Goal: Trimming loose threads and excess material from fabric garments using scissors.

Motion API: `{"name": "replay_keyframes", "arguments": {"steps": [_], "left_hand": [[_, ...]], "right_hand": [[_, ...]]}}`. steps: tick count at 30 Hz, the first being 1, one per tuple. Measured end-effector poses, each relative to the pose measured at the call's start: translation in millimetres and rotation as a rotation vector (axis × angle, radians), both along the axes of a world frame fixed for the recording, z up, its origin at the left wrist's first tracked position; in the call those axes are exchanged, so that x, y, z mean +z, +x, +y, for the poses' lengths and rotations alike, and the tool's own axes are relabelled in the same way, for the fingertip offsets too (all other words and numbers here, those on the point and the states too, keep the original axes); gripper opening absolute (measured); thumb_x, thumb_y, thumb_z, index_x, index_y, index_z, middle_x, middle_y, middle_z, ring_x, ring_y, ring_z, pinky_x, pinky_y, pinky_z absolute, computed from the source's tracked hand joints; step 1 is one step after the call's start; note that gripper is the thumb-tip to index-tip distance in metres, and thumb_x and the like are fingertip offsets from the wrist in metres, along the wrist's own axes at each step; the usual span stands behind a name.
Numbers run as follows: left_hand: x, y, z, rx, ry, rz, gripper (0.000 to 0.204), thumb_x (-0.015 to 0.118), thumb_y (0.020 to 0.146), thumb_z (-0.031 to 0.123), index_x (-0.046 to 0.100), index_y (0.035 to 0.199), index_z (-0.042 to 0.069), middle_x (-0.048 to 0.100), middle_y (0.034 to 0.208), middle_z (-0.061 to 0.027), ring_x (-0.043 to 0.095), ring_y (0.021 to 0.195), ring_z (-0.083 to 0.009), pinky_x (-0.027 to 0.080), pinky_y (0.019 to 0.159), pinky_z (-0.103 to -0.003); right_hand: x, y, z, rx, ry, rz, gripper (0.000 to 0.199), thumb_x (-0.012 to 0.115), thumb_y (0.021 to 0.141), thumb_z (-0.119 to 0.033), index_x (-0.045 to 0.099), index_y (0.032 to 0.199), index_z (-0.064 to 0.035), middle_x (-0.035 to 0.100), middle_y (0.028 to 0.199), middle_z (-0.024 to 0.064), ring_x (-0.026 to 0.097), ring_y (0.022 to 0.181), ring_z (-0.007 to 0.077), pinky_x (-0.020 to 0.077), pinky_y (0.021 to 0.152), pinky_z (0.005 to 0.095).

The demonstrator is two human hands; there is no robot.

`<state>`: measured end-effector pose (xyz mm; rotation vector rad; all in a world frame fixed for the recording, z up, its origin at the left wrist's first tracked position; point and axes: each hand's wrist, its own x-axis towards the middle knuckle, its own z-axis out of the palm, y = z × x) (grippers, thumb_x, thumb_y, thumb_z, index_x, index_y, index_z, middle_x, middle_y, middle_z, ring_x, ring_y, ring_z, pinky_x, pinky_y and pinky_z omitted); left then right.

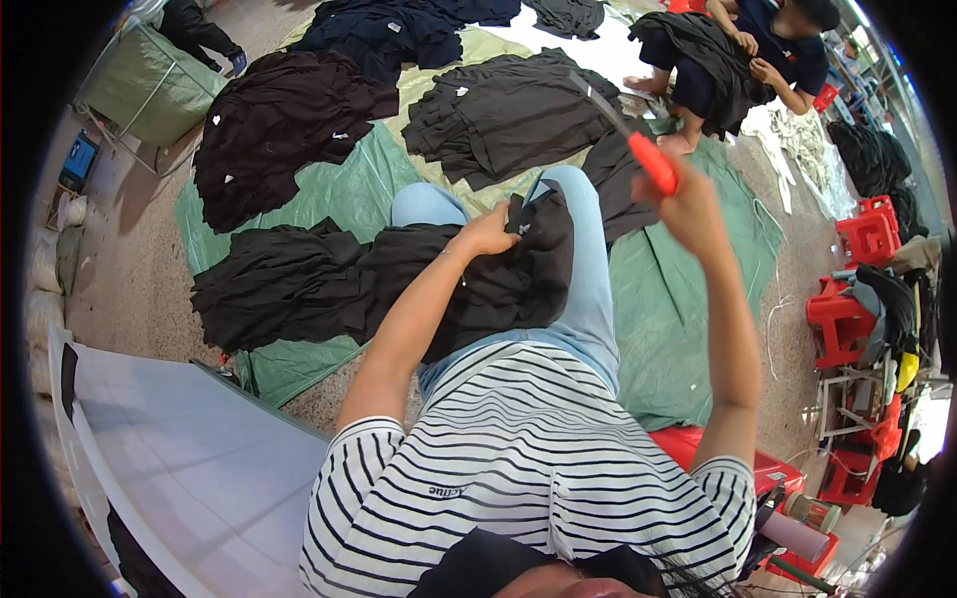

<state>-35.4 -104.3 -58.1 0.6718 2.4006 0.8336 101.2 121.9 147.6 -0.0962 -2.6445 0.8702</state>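
Note:
My left hand (488, 234) presses down on a black garment (498, 284) draped over my lap and light blue jeans (588, 289). A small white tag shows on the cloth beside my fingers. My right hand (688, 204) is raised above my right knee and grips a tool with an orange handle (653, 161) and a thin grey blade pointing up and left. More of the same black cloth (279, 284) spills off my left knee onto the green tarp (339, 194).
Piles of black garments (279, 125) lie on the tarp ahead. A person (768, 55) squats at the far right folding black cloth. Red plastic stools (867, 234) stand at the right. A large white sheet (189, 468) lies at my lower left.

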Motion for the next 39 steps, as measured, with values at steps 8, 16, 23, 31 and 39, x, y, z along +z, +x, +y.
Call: {"name": "replay_keyframes", "arguments": {"steps": [8,16,23,31,39], "left_hand": [[-12.1,17.2,11.8,0.138,0.17,0.544,0.017,0.065,0.075,0.008,0.068,0.092,0.007,0.065,0.089,-0.0163,0.064,0.088,-0.0403,0.049,0.073,-0.052],[196.5,3.3,70.5,-0.258,1.038,1.216,0.022,0.066,0.072,-0.001,0.067,0.09,0.012,0.057,0.082,-0.0032,0.064,0.066,-0.0243,0.051,0.054,-0.035],[231.6,27.7,83.9,-0.406,1.292,1.15,0.019,0.081,0.069,0.012,0.065,0.079,0.01,0.058,0.082,-0.0037,0.061,0.067,-0.0203,0.051,0.059,-0.031],[180.0,37.7,19.7,0.099,1.164,0.962,0.086,0.078,0.076,0.052,0.043,0.135,0.0,0.047,0.136,-0.0202,0.044,0.128,-0.0379,0.034,0.107,-0.044],[60.1,96.6,-70.0,0.332,0.364,0.886,0.13,0.08,0.058,0.067,0.018,0.152,0.001,0.019,0.155,-0.0294,0.021,0.144,-0.0455,0.008,0.109,-0.07]], "right_hand": [[-41.0,15.7,4.3,-0.057,-0.029,-0.12,0.04,0.074,0.082,-0.009,0.06,0.119,-0.0072,0.071,0.092,0.0149,0.071,0.087,0.021,0.0524,0.075,0.033],[45.6,-24.6,-9.3,0.402,-0.532,0.225,0.089,0.093,0.062,-0.016,0.047,0.137,-0.0013,0.059,0.124,0.006,0.059,0.116,0.0157,0.0493,0.094,0.0307],[57.6,-11.4,-5.3,0.336,-0.489,0.02,0.085,0.091,0.057,-0.002,0.054,0.135,-0.0041,0.065,0.114,0.003,0.059,0.103,0.0111,0.0484,0.092,0.0282],[60.0,-34.6,-33.2,0.177,-0.462,0.162,0.029,0.069,0.079,0.0,0.068,0.108,-0.0039,0.066,0.102,-0.0011,0.057,0.102,0.0095,0.042,0.093,0.0243],[152.0,-52.2,-61.4,0.169,-0.404,0.411,0.027,0.064,0.083,-0.002,0.068,0.11,-0.0011,0.066,0.099,0.0033,0.061,0.091,0.0122,0.045,0.084,0.0228]]}}
